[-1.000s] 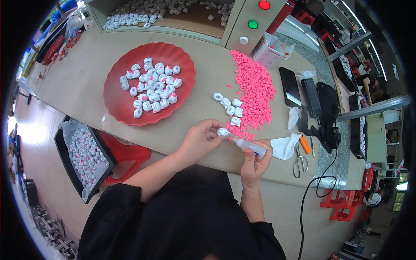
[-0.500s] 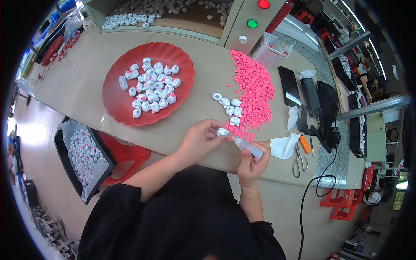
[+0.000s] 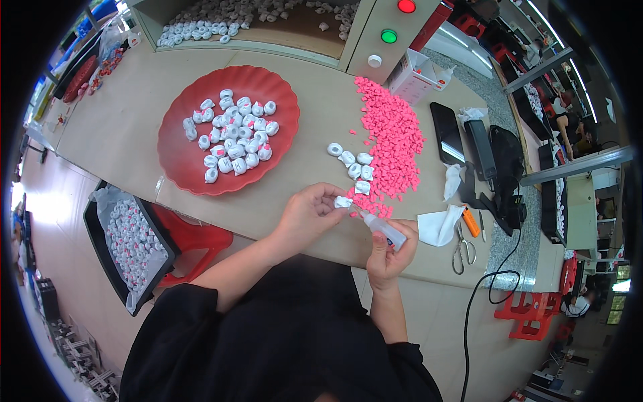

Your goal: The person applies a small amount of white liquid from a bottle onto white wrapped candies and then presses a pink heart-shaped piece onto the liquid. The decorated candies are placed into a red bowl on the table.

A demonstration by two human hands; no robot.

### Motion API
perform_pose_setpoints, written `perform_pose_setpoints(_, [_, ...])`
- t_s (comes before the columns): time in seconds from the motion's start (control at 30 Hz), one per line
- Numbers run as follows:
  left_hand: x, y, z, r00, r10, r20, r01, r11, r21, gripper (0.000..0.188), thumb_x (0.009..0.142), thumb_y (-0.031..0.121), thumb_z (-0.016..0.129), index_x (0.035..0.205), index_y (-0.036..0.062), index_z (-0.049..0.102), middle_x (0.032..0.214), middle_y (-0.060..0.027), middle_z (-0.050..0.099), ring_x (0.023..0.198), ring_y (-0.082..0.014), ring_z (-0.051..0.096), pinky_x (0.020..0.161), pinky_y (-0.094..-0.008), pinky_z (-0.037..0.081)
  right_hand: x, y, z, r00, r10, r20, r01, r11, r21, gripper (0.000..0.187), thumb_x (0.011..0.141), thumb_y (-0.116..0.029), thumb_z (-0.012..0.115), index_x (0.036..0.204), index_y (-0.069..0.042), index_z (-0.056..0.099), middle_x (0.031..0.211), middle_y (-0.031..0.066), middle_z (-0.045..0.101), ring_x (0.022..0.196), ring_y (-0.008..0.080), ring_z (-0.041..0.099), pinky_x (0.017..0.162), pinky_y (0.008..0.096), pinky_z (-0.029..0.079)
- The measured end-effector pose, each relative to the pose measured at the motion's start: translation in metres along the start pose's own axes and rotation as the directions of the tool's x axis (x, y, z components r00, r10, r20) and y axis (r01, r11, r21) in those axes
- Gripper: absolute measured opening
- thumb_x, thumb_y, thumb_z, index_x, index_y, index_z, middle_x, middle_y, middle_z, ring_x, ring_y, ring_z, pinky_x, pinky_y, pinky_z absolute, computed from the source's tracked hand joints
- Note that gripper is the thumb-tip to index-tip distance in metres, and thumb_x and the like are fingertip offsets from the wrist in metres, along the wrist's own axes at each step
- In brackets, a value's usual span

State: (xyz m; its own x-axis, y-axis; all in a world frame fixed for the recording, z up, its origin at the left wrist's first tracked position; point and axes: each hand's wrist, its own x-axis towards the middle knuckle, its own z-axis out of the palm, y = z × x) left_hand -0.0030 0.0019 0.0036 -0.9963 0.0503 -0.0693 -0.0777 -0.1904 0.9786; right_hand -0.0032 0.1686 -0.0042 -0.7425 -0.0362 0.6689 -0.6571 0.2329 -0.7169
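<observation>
Currently, my left grip (image 3: 308,216) is closed in a fingertip pinch on a small white piece (image 3: 342,202), over the worktop (image 3: 315,114), just beside the pink bits (image 3: 395,144). My right grip (image 3: 394,254) wraps a squeeze bottle (image 3: 383,229), nozzle (image 3: 360,212) toward the piece; whether they touch, I cannot tell.

The held piece (image 3: 343,202) is white, and the squeeze bottle (image 3: 383,230) a cloudy, translucent white; the heap of little bits (image 3: 392,137) is bright pink, the dish (image 3: 184,154) red, the rounded pieces (image 3: 239,166) on it white, some marked with pink (those in the black tray (image 3: 171,249) show the same pairing). The counter (image 3: 315,87) is plain beige, the stone slab (image 3: 526,248) speckled grey, the phone (image 3: 443,130) black, the cloth (image 3: 439,228) white, the tool handle (image 3: 471,222) orange, the garment (image 3: 268,328) black, the buttons (image 3: 388,36) red, green and white
</observation>
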Motion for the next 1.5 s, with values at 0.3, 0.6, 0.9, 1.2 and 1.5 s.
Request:
perform_pose_setpoints(0.3, [0.001,-0.002,0.0,1.0,-0.008,-0.003,0.008,1.0,-0.029,0.025,0.081,-0.006,0.057,0.104,-0.0025,0.051,0.087,-0.0025,0.052,0.073,-0.0026,0.053,0.061,-0.0152,0.042,0.0,0.0,-0.002,0.997,0.079,0.013,-0.079,0.997,0.027,0.026,0.083,-0.015,0.06,0.097,0.001,0.045,0.086,0.0099,0.046,0.074,0.0151,0.045,0.064,0.0239,0.039])
perform_pose_setpoints(0.6, [0.001,-0.002,0.0,1.0,-0.018,-0.001,0.018,1.0,-0.005,0.026,0.08,-0.007,0.056,0.105,-0.0033,0.051,0.09,-0.0043,0.051,0.075,-0.0041,0.054,0.065,-0.0155,0.044,0.0,-0.001,-0.001,0.994,0.11,-0.002,-0.11,0.991,0.079,0.026,0.081,-0.014,0.063,0.095,0.001,0.046,0.085,0.0105,0.048,0.073,0.0165,0.046,0.065,0.0245,0.039])
perform_pose_setpoints(0.9, [0.001,-0.002,-0.001,1.0,0.011,0.026,-0.011,1.0,0.001,0.026,0.08,-0.009,0.054,0.106,-0.0043,0.05,0.094,-0.0067,0.051,0.08,-0.0077,0.056,0.07,-0.018,0.047,0.001,-0.004,0.001,0.99,0.14,0.002,-0.139,0.984,0.112,0.027,0.081,-0.014,0.063,0.095,0.001,0.046,0.085,0.0107,0.048,0.073,0.016,0.046,0.063,0.0239,0.039])
perform_pose_setpoints(1.2, [0.003,-0.009,-0.003,0.999,0.02,0.038,-0.018,0.998,-0.064,0.026,0.081,-0.01,0.05,0.106,-0.004,0.048,0.101,-0.0096,0.052,0.096,-0.0118,0.055,0.081,-0.0216,0.046,0.005,0.002,-0.006,0.899,0.432,-0.07,-0.334,0.781,0.527,0.026,0.084,-0.019,0.061,0.096,0.0,0.047,0.083,0.0073,0.05,0.07,0.0129,0.048,0.06,0.0229,0.038])
perform_pose_setpoints(1.5, [0.002,-0.01,-0.004,1.0,-0.015,0.019,0.017,0.998,-0.068,0.023,0.082,-0.009,0.051,0.104,-0.0033,0.048,0.101,-0.0083,0.054,0.097,-0.0119,0.054,0.084,-0.0234,0.045,0.011,0.004,-0.008,0.791,0.609,-0.05,-0.375,0.549,0.747,0.021,0.086,-0.018,0.057,0.093,0.0,0.05,0.078,0.0069,0.053,0.062,0.0128,0.048,0.052,0.0247,0.037])
